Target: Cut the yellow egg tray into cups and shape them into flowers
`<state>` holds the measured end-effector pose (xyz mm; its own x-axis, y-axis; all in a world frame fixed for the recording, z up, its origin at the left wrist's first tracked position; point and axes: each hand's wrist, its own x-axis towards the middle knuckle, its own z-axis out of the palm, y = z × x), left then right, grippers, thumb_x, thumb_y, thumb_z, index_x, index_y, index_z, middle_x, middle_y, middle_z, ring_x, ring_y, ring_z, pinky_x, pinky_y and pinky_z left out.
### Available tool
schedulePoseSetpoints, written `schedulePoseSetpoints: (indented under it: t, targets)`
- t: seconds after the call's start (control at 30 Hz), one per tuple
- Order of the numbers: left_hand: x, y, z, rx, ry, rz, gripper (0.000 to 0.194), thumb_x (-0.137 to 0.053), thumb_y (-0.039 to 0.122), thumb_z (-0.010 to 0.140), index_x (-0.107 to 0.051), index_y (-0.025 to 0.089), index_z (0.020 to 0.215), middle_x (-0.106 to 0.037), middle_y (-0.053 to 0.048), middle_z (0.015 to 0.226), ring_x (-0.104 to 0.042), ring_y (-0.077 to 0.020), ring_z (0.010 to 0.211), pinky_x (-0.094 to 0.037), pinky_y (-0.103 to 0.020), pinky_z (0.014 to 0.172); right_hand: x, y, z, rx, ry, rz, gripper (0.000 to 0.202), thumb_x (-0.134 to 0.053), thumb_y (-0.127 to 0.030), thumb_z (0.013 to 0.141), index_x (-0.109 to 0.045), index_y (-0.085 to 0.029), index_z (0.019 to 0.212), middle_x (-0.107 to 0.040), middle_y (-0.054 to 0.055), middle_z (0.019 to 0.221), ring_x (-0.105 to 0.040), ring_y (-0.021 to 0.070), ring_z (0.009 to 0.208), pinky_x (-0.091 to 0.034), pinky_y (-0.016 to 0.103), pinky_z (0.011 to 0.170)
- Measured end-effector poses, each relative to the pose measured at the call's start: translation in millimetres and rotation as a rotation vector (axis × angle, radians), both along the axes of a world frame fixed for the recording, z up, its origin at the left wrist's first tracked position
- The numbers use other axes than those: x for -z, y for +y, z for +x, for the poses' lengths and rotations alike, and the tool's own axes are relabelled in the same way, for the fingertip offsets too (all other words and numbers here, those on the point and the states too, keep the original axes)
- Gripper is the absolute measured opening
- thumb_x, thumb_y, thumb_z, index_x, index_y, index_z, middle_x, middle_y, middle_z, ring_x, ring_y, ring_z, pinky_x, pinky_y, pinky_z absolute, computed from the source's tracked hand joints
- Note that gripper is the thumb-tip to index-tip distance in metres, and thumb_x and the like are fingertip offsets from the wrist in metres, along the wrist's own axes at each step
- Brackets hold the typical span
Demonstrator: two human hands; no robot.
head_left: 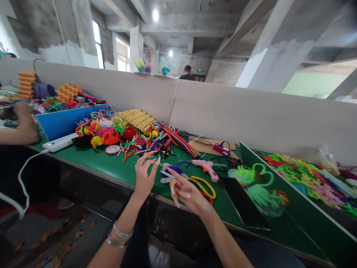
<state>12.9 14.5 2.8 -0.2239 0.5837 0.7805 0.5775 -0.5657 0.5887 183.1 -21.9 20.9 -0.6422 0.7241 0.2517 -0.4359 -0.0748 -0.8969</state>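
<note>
Both hands are raised over the front edge of the green table (111,166). My left hand (145,176) brings thumb and forefinger together at the tips; whatever is between them is too small to make out. My right hand (189,193) points its forefinger toward those fingertips, its other fingers loosely bent and apart, with nothing visible in it. Just behind and beside it lie purple pipe cleaners (174,170), white strips (166,180) and scissors with yellow handles (205,186). A pink glue gun (206,168) rests farther right.
Colourful pipe-cleaner pieces (111,130) are heaped at the back left by a white power strip (63,142). On the right are a black tablet (245,203), green fluffy pieces (263,190) and an upright divider (295,197). Another person's arm (23,126) rests at far left.
</note>
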Motion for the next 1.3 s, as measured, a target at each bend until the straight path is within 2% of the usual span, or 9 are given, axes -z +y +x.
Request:
schedulePoseSetpoints:
  t: [0.13, 0.27, 0.4, 0.5, 0.63, 0.77, 1.0, 1.3]
  targets:
    - [-5.4, -4, 1, 0.097, -0.025, -0.040, 0.011, -0.051, 0.028, 0.079, -0.059, 0.020, 0.077, -0.058, -0.006, 0.108, -0.052, -0.0188, 0.100, -0.039, -0.037, 0.087, -1.8, 0, 1, -0.001, 0.003, -0.002, 0.065, -0.065, -0.028, 0.070, -0.039, -0.026, 0.129, -0.047, 0.001, 0.083, -0.046, 0.0091, 0.066, -0.042, 0.019, 0.051]
    - [-6.0, -9, 7, 0.092, 0.082, -0.030, 0.012, -0.050, 0.028, 0.081, -0.059, 0.021, 0.080, -0.059, -0.006, 0.109, -0.051, -0.0203, 0.102, -0.036, -0.040, 0.089, 0.3, 1, 1, -0.007, -0.014, 0.010, 0.063, -0.063, -0.028, 0.072, -0.037, -0.026, 0.130, -0.047, 0.000, 0.081, -0.046, 0.0093, 0.065, -0.042, 0.019, 0.052]
    - [-2.3, -9, 12, 0.049, 0.117, 0.036, 0.010, -0.050, 0.024, 0.081, -0.058, 0.020, 0.079, -0.059, -0.006, 0.108, -0.052, -0.0196, 0.100, -0.037, -0.039, 0.087, 2.7, 1, 0, -0.006, -0.011, -0.002, 0.062, -0.063, -0.027, 0.072, -0.038, -0.026, 0.129, -0.047, 0.000, 0.082, -0.046, 0.0091, 0.065, -0.042, 0.019, 0.051]
    - [1.1, -8, 13, -0.034, 0.171, 0.091, 0.009, -0.049, 0.019, 0.081, -0.058, 0.019, 0.080, -0.059, -0.007, 0.110, -0.051, -0.0199, 0.100, -0.035, -0.039, 0.087, 2.9, 0, -1, -0.002, -0.019, -0.017, 0.062, -0.063, -0.027, 0.071, -0.039, -0.027, 0.129, -0.048, 0.000, 0.082, -0.046, 0.0085, 0.063, -0.041, 0.020, 0.051]
    - [4.2, -8, 13, -0.082, 0.231, 0.114, 0.010, -0.047, 0.017, 0.082, -0.057, 0.018, 0.083, -0.061, -0.007, 0.108, -0.051, -0.0200, 0.098, -0.034, -0.039, 0.085, 0.9, -2, -2, -0.018, -0.010, -0.027, 0.067, -0.065, -0.032, 0.068, -0.039, -0.027, 0.129, -0.047, 0.000, 0.083, -0.044, 0.0082, 0.061, -0.041, 0.021, 0.052]
    - [3.6, -7, 12, -0.010, 0.215, 0.091, 0.014, -0.044, 0.016, 0.084, -0.057, 0.018, 0.085, -0.060, -0.007, 0.108, -0.051, -0.0192, 0.099, -0.035, -0.038, 0.086, -1.7, -2, 0, -0.034, -0.019, -0.032, 0.071, -0.066, -0.038, 0.067, -0.037, -0.025, 0.130, -0.046, 0.000, 0.084, -0.043, 0.0085, 0.061, -0.040, 0.021, 0.052]
    - [-0.4, -5, 10, 0.156, 0.175, 0.062, 0.018, -0.046, 0.018, 0.083, -0.061, 0.022, 0.091, -0.059, -0.005, 0.111, -0.050, -0.0186, 0.104, -0.038, -0.038, 0.088, -4.6, -1, 4, 0.032, -0.017, -0.065, 0.064, -0.064, -0.030, 0.069, -0.040, -0.025, 0.128, -0.045, -0.001, 0.081, -0.042, 0.0089, 0.062, -0.037, 0.021, 0.054]
    - [1.9, -5, 11, 0.169, 0.213, 0.104, 0.023, -0.037, 0.014, 0.085, -0.056, 0.020, 0.097, -0.059, -0.006, 0.112, -0.050, -0.0179, 0.104, -0.037, -0.039, 0.089, -4.3, -1, 3, 0.029, 0.002, -0.059, 0.066, -0.064, -0.030, 0.066, -0.041, -0.025, 0.128, -0.045, -0.001, 0.080, -0.039, 0.0088, 0.060, -0.036, 0.021, 0.051]
